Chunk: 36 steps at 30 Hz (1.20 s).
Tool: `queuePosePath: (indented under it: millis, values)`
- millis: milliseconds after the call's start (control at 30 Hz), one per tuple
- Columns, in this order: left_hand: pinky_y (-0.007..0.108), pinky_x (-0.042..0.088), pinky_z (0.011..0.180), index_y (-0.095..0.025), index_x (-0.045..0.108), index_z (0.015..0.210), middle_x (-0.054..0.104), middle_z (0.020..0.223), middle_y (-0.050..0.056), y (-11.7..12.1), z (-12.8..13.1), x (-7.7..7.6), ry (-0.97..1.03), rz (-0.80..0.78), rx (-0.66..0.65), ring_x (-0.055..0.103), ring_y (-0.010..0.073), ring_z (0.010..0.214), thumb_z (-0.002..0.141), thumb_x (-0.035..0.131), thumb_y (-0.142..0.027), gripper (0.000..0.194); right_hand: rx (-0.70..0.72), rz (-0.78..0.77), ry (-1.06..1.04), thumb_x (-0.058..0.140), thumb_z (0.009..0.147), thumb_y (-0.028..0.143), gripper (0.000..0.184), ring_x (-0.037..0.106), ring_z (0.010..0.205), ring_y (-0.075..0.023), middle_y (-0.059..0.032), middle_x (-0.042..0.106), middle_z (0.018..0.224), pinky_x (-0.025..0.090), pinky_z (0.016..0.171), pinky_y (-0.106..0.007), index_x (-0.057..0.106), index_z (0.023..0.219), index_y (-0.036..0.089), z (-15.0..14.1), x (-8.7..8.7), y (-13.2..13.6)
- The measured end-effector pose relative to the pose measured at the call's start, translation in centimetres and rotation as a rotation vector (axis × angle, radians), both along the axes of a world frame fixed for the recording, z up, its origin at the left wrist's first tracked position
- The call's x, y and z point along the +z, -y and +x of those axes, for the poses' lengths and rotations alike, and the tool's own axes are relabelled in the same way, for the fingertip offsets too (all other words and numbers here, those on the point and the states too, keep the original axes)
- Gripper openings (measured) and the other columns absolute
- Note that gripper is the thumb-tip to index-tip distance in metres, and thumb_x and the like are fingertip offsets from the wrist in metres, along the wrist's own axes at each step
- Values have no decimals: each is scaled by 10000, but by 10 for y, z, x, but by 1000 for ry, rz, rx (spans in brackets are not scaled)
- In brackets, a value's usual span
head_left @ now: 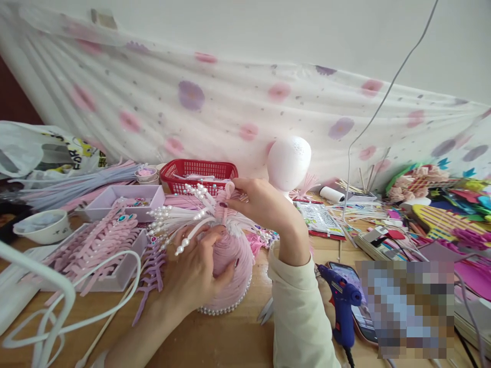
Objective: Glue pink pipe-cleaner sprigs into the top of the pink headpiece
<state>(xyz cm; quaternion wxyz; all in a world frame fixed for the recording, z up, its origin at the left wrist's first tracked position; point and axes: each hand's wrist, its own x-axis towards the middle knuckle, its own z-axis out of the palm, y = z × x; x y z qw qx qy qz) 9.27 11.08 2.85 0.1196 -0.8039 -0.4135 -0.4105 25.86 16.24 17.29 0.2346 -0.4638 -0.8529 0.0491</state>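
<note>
A rounded headpiece (233, 276) covered in pink chenille stems, with a row of pearl beads along its lower edge, is at the middle of the table. My left hand (197, 271) grips its near left side, thumb and fingers spread over the pink surface. At its top, my right hand (257, 199) pinches a pink chenille loop (229, 190) between thumb and fingers. White stems tipped with pearl beads (184, 240) fan out to the left of the loop. Part of the headpiece's top is hidden behind my fingers.
A blue glue gun (341, 304) and a phone (362, 306) lie right of my right forearm. Behind stand a white foam head (289, 161) and a red basket (199, 164). Left are a tray of pink pieces (118, 283), a bowl (42, 232) and a looping white cable (69, 286).
</note>
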Motion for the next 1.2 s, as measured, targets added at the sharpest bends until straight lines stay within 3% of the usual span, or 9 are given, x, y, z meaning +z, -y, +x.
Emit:
queuePosePath:
  millis: [200,300,400,500,633,800,933,1067,1200]
  values:
    - [579,392,960,-179,408,1228,665,1229,160,-1,1,2,-7,23,27,567,359,1151,817,654,-259,485,0,-15,-2,618,885,247,89,542,665,-131,-7,675,770,335,600,-268,625,818,189,1,0,0]
    - [567,401,988,-192,414,1198,671,1190,145,-1,0,5,39,22,-42,604,320,1117,812,668,-251,465,23,-30,-10,609,885,223,59,558,682,-136,-11,688,790,341,614,-273,643,849,190,1,1,0]
    - [566,418,967,-227,484,1080,707,1008,77,3,-3,12,87,129,-61,645,285,980,800,707,-247,359,28,-27,-19,623,879,223,56,566,693,-137,-11,691,790,343,618,-271,649,852,182,1,1,0]
    - [421,505,826,-241,566,946,694,790,-5,13,-6,21,166,221,-164,638,204,806,815,702,-118,225,28,-14,-26,647,867,231,63,574,705,-139,-11,689,785,344,625,-269,644,838,176,1,1,0]
    - [272,554,706,-219,660,914,706,775,-13,31,-11,21,230,110,-339,665,139,729,862,616,-31,200,40,12,-51,670,856,235,79,614,783,-159,-28,717,868,375,662,-268,662,905,173,3,1,4]
    - [221,568,737,-218,702,987,756,869,13,46,-18,6,234,56,-321,713,133,776,908,551,-43,245,100,44,-106,639,895,251,116,641,852,-167,-25,736,941,424,741,-283,684,982,189,4,3,8]
    - [194,573,720,-229,709,961,760,848,11,51,-22,8,298,4,-291,723,130,760,889,550,-34,261,122,67,-85,659,900,309,169,639,907,-187,-31,736,978,440,787,-305,687,1026,200,1,7,14]
    - [181,586,659,-239,739,912,763,845,18,56,-28,10,502,-142,-222,730,138,749,883,577,-109,210,-28,187,-108,640,918,376,241,643,982,-227,-73,722,1048,465,846,-358,676,1077,198,9,18,40]
    - [215,609,676,-244,790,861,785,863,39,62,-32,7,939,-463,-186,744,172,779,826,703,-270,98,-247,510,-357,658,901,379,208,642,1033,-261,-74,704,1040,489,886,-425,660,1056,241,24,28,81]
